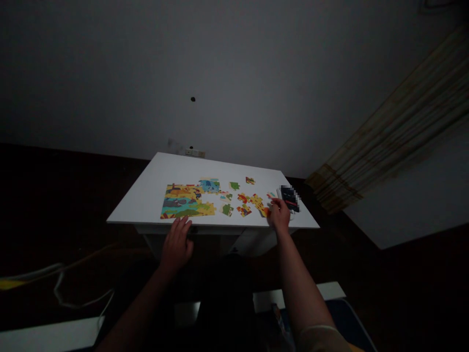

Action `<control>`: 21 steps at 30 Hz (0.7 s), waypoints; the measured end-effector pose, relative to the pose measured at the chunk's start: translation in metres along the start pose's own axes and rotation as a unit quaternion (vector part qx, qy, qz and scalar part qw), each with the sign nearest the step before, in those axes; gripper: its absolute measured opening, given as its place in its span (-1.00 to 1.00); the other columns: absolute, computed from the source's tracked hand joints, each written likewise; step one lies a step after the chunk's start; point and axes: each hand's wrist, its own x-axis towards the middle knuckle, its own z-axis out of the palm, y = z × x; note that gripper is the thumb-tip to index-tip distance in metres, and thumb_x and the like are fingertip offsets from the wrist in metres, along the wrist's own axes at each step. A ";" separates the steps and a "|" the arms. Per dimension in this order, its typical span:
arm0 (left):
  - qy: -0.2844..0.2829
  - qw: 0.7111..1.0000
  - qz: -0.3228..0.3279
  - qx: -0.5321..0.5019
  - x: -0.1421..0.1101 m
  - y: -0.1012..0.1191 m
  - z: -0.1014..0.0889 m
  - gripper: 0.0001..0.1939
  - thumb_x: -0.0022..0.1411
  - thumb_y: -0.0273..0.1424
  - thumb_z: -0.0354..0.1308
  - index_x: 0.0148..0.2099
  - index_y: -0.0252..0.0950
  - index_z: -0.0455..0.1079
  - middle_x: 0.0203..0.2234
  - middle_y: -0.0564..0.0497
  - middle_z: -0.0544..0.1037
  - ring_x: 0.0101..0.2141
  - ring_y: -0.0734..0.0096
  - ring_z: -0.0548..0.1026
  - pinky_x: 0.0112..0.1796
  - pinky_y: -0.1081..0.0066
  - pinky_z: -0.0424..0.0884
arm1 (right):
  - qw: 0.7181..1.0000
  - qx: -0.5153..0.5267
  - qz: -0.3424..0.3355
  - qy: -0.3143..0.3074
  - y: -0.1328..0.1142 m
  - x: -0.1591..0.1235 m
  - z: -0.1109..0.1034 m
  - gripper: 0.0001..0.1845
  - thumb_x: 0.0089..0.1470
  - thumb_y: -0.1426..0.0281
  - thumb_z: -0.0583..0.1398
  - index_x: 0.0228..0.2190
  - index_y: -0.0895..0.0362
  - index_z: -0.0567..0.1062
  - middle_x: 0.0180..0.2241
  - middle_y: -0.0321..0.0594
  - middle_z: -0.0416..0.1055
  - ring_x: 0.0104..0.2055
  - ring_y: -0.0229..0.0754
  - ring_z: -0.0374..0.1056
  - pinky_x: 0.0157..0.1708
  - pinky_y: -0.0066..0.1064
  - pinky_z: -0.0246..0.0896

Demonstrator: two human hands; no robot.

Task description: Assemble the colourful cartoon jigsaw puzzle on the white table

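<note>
A partly joined colourful jigsaw lies on the left half of a small white table. Several loose pieces are scattered to its right. My left hand rests with fingers stretched flat on the table's front edge, just below the joined part, holding nothing. My right hand is at the table's right front, fingers curled in a pinch at an orange piece among the loose ones.
A dark box lies at the table's right edge, beside my right hand. A wall socket sits behind the table. Cables trail on the dark floor at left. A bamboo blind hangs at right.
</note>
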 end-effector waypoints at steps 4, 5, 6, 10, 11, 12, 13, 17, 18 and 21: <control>0.000 1.000 0.000 -0.006 0.001 0.001 -0.002 -0.25 0.34 -0.54 0.11 0.56 -0.28 0.30 0.47 -0.25 0.51 0.55 -0.19 0.33 0.43 -0.14 0.43 | 0.989 -0.125 -0.041 -0.064 0.004 -0.019 -0.007 -0.22 0.10 0.02 0.30 0.23 0.19 0.62 0.18 0.19 0.63 0.27 0.36 0.44 0.34 0.17 0.30; 0.000 1.000 -0.002 -0.009 0.000 0.002 -0.002 -0.24 0.34 -0.54 0.11 0.56 -0.27 0.30 0.48 -0.25 0.51 0.55 -0.19 0.32 0.44 -0.15 0.42 | 0.984 -0.150 -0.052 -0.078 0.004 -0.025 -0.008 -0.17 0.10 -0.01 0.33 0.27 0.20 0.60 0.21 0.21 0.61 0.31 0.39 0.40 0.37 0.19 0.27; 0.000 1.000 -0.006 -0.011 0.000 0.002 -0.002 -0.24 0.35 -0.53 0.10 0.56 -0.27 0.30 0.48 -0.25 0.50 0.56 -0.19 0.32 0.44 -0.16 0.41 | 0.981 -0.162 -0.059 -0.087 0.004 -0.030 -0.009 -0.15 0.11 -0.04 0.34 0.29 0.20 0.58 0.21 0.22 0.60 0.33 0.41 0.37 0.38 0.20 0.26; 0.003 1.000 -0.010 -0.016 0.000 0.002 0.000 -0.23 0.35 -0.53 0.11 0.58 -0.27 0.28 0.49 -0.26 0.49 0.57 -0.22 0.30 0.47 -0.20 0.37 | 0.986 -0.138 -0.053 -0.078 0.002 -0.042 -0.014 -0.17 0.11 -0.03 0.34 0.29 0.17 0.55 0.14 0.18 0.65 0.27 0.37 0.43 0.35 0.19 0.31; 0.002 1.000 -0.009 -0.017 0.000 0.002 0.000 -0.22 0.35 -0.53 0.12 0.59 -0.27 0.27 0.49 -0.26 0.48 0.57 -0.23 0.30 0.47 -0.21 0.37 | 0.988 -0.127 -0.048 -0.074 0.002 -0.043 -0.015 -0.18 0.10 -0.01 0.33 0.28 0.16 0.55 0.11 0.17 0.67 0.24 0.36 0.47 0.32 0.18 0.34; 0.001 1.000 -0.008 -0.016 0.000 0.002 0.000 -0.22 0.35 -0.53 0.12 0.59 -0.27 0.27 0.49 -0.27 0.48 0.56 -0.24 0.30 0.46 -0.22 0.38 | 0.990 -0.116 -0.042 -0.072 0.002 -0.043 -0.016 -0.20 0.09 0.01 0.31 0.27 0.15 0.55 0.08 0.15 0.68 0.20 0.35 0.50 0.30 0.18 0.36; -0.002 1.000 -0.007 -0.015 0.001 0.002 0.000 -0.22 0.36 -0.53 0.11 0.59 -0.27 0.26 0.49 -0.28 0.48 0.56 -0.24 0.30 0.46 -0.22 0.38 | 0.991 -0.105 -0.037 -0.071 0.002 -0.044 -0.017 -0.22 0.09 0.04 0.29 0.26 0.14 0.54 0.06 0.12 0.69 0.18 0.33 0.52 0.28 0.18 0.38; -0.010 1.000 -0.004 -0.012 0.000 0.000 0.000 -0.21 0.36 -0.53 0.10 0.61 -0.26 0.23 0.49 -0.26 0.48 0.57 -0.22 0.29 0.46 -0.22 0.39 | 0.995 -0.041 -0.032 -0.085 0.006 -0.042 -0.018 -0.23 0.04 0.22 0.22 0.29 0.09 0.50 0.14 0.06 0.69 0.22 0.27 0.56 0.29 0.16 0.42; -0.008 1.000 -0.001 -0.011 -0.001 0.000 0.000 -0.20 0.36 -0.53 0.10 0.61 -0.26 0.23 0.49 -0.25 0.48 0.57 -0.21 0.29 0.46 -0.22 0.38 | 0.995 -0.026 -0.032 -0.090 0.007 -0.040 -0.019 -0.21 0.01 0.27 0.20 0.29 0.08 0.50 0.16 0.05 0.68 0.24 0.24 0.57 0.31 0.13 0.42; -0.008 1.000 0.003 -0.004 -0.001 0.000 -0.001 -0.20 0.37 -0.53 0.09 0.62 -0.26 0.20 0.49 -0.26 0.48 0.56 -0.21 0.30 0.47 -0.21 0.37 | 0.995 -0.026 -0.028 -0.092 0.004 -0.032 -0.017 -0.25 -0.03 0.34 0.20 0.23 0.08 0.57 0.18 0.06 0.67 0.28 0.20 0.56 0.35 0.08 0.41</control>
